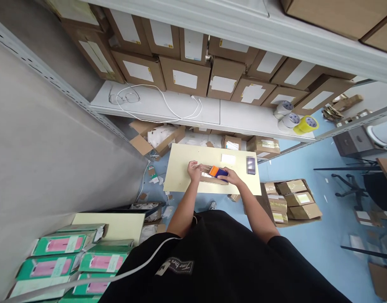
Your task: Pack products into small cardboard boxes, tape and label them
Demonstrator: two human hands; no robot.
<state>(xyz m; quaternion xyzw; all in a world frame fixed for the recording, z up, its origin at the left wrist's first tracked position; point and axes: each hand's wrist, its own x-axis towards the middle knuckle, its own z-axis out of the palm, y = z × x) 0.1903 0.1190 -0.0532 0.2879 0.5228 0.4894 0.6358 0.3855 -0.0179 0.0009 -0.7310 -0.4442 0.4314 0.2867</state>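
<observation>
On the pale yellow table (180, 162) lies a small brown cardboard box (209, 179) with a white label on it. My right hand (231, 176) is closed around an orange and dark blue tape dispenser (214, 171), held over the right part of the box. At the box's left end is my left hand (194, 170), its fingers curled together. Thin shiny lines, perhaps clear tape, run between that hand and the orange part. What the left fingers pinch is too small to make out.
Behind the box lie a white card (228, 159) and a dark phone-like item (251, 165). Tape rolls (289, 121), a white cable (168, 107) and glasses (126, 97) rest on the shelf (237, 113). A large carton (313, 202) of boxes stands right; green boxes (59, 244) are stacked left.
</observation>
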